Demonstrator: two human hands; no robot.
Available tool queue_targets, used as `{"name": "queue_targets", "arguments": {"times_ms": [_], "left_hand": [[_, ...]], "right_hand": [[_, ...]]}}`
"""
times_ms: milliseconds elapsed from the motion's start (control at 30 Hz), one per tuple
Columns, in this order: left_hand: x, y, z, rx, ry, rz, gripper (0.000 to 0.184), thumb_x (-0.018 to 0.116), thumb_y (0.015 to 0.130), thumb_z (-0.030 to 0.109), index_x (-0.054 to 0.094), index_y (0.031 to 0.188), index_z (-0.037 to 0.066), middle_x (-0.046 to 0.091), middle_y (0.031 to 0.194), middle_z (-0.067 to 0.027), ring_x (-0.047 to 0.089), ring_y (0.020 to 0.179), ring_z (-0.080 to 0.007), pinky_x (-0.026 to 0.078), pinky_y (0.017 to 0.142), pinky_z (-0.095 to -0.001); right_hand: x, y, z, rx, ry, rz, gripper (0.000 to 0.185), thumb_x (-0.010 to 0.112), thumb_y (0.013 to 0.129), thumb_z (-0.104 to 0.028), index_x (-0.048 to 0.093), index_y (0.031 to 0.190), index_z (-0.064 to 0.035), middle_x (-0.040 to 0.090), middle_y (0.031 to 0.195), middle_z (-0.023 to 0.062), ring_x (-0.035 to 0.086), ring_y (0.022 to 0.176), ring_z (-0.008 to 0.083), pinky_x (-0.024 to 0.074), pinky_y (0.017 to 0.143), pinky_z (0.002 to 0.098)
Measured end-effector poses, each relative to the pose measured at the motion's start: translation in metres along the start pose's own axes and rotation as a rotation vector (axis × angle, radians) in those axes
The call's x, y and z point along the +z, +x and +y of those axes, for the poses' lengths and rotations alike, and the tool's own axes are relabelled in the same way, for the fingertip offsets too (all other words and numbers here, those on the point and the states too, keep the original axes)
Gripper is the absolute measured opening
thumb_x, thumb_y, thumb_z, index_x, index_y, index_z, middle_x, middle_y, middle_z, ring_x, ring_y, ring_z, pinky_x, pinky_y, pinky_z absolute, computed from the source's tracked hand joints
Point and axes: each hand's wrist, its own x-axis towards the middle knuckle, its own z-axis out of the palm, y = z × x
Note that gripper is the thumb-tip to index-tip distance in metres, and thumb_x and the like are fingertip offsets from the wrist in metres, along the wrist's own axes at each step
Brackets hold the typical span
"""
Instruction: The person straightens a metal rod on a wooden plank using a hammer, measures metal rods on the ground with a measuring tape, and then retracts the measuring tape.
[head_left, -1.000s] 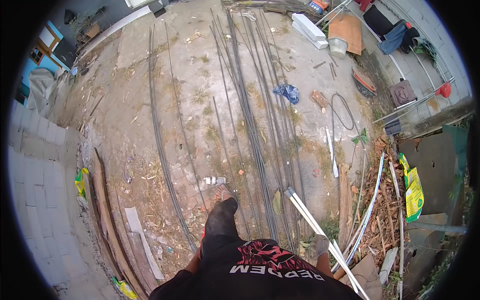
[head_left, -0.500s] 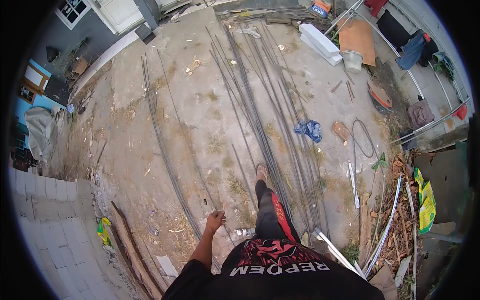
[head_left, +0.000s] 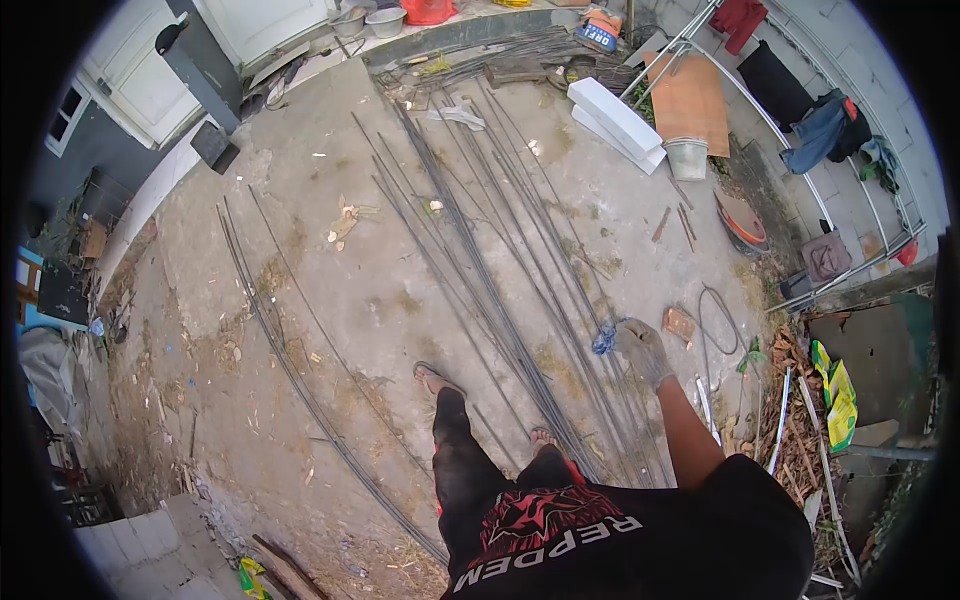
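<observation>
My right hand (head_left: 643,350), in what looks like a grey glove, hangs in front of me over the ground on the right. It overlaps a crumpled blue plastic bag (head_left: 603,341) in the view; I cannot see any contact. Its fingers are smeared, so their closure is unclear. My left hand is out of view. Long thin steel rods (head_left: 492,318) lie in a bundle across the concrete beside my feet. A smaller group of rods (head_left: 290,380) curves along the ground to the left. My left foot (head_left: 437,379), in a sandal, is forward of the right foot (head_left: 542,437).
A brick (head_left: 679,326) and a looped hose (head_left: 720,322) lie right of my hand. Farther off are white foam blocks (head_left: 617,122), a grey bucket (head_left: 686,158) and a brown board (head_left: 690,105). A metal rack (head_left: 790,95) with clothes stands at right.
I have stepped forward with my left foot. My left hand has left the view, and my gloved right hand has come into it. The view has shifted toward the doorways.
</observation>
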Motion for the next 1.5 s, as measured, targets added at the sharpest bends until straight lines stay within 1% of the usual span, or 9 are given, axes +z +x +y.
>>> {"name": "queue_targets", "arguments": {"times_ms": [267,467,767,833,900,1067,1233,1367,1500], "left_hand": [[-0.236,0.207,0.233,0.278,0.105,-0.052,0.044,0.068,0.089,0.029,0.066,0.119,-0.004,0.073,0.091,-0.0149,0.071,0.078,-0.0239,0.057,0.078,-0.0338],[-0.457,0.317,0.49,0.187,-0.594,0.148,0.042,0.059,0.099,0.038,0.062,0.12,0.002,0.07,0.104,-0.0146,0.068,0.083,-0.0217,0.053,0.069,-0.0318],[-0.557,0.412,0.646,-0.103,-0.377,-0.064,0.036,0.06,0.098,0.034,0.062,0.117,0.003,0.071,0.096,-0.0117,0.068,0.074,-0.0201,0.053,0.063,-0.0314],[-0.567,0.429,0.646,-0.129,-0.298,-0.196,0.032,0.059,0.1,0.033,0.066,0.114,0.005,0.071,0.095,-0.01,0.068,0.08,-0.0185,0.054,0.068,-0.0318],[-0.592,0.447,0.63,0.383,-0.163,-0.193,0.034,0.057,0.1,0.033,0.07,0.11,0.003,0.071,0.094,-0.0092,0.068,0.082,-0.0192,0.054,0.071,-0.0334],[-0.676,0.509,0.693,0.102,0.263,-0.161,0.036,0.06,0.097,0.035,0.071,0.105,0.002,0.072,0.096,-0.0115,0.068,0.085,-0.0206,0.054,0.072,-0.0353],[-0.784,0.645,0.801,0.282,0.666,-0.21,0.038,0.063,0.094,0.038,0.072,0.099,0.002,0.073,0.098,-0.0139,0.069,0.088,-0.0221,0.054,0.073,-0.0373],[-0.869,0.726,1.023,-0.219,0.103,-0.137,0.038,0.059,0.095,0.041,0.065,0.11,0.006,0.069,0.1,-0.0117,0.068,0.085,-0.0201,0.052,0.069,-0.0365],[-0.951,0.844,1.239,0.08,0.226,0.007,0.039,0.058,0.099,0.035,0.064,0.112,-0.001,0.07,0.086,-0.0107,0.065,0.064,-0.0164,0.047,0.049,-0.0287]], "right_hand": [[0.144,0.026,0.022,0.829,-0.085,-0.112,0.023,0.068,0.088,-0.029,0.065,0.09,-0.0064,0.066,0.078,0.0066,0.064,0.063,0.0186,0.0506,0.052,0.0357],[0.251,0.021,0.051,0.61,-0.926,-0.546,0.036,0.057,0.089,-0.032,0.071,0.105,-0.0034,0.075,0.096,0.0119,0.074,0.088,0.0291,0.0585,0.07,0.0413],[0.415,0.336,-0.129,1.12,0.206,0.045,0.028,0.065,0.087,-0.026,0.06,0.106,-0.0068,0.061,0.081,0.0082,0.062,0.063,0.0222,0.0535,0.059,0.0461],[0.447,0.425,-0.213,0.842,0.141,0.019,0.02,0.065,0.09,-0.026,0.061,0.1,-0.0092,0.06,0.081,0.0044,0.059,0.064,0.0149,0.0501,0.056,0.0302],[0.472,0.507,-0.276,0.642,0.214,-0.054,0.02,0.065,0.091,-0.028,0.062,0.1,-0.01,0.06,0.082,0.0016,0.059,0.066,0.0131,0.0488,0.055,0.0288],[0.525,0.66,-0.374,0.391,0.209,0.012,0.02,0.066,0.093,-0.03,0.064,0.099,-0.0114,0.061,0.08,-0.0019,0.058,0.067,0.0106,0.0494,0.056,0.029],[0.582,0.712,-0.389,0.772,0.174,0.2,0.018,0.065,0.09,-0.028,0.063,0.097,-0.012,0.062,0.078,-0.0006,0.059,0.065,0.0121,0.0511,0.057,0.033],[0.647,0.693,-0.4,1.069,0.312,0.294,0.022,0.064,0.087,-0.028,0.063,0.101,-0.0112,0.061,0.079,0.0018,0.06,0.063,0.0153,0.0521,0.059,0.0386],[0.701,0.701,-0.437,1.189,0.424,0.394,0.025,0.063,0.088,-0.029,0.062,0.104,-0.01,0.06,0.078,0.0017,0.06,0.063,0.0161,0.052,0.06,0.0406]]}}
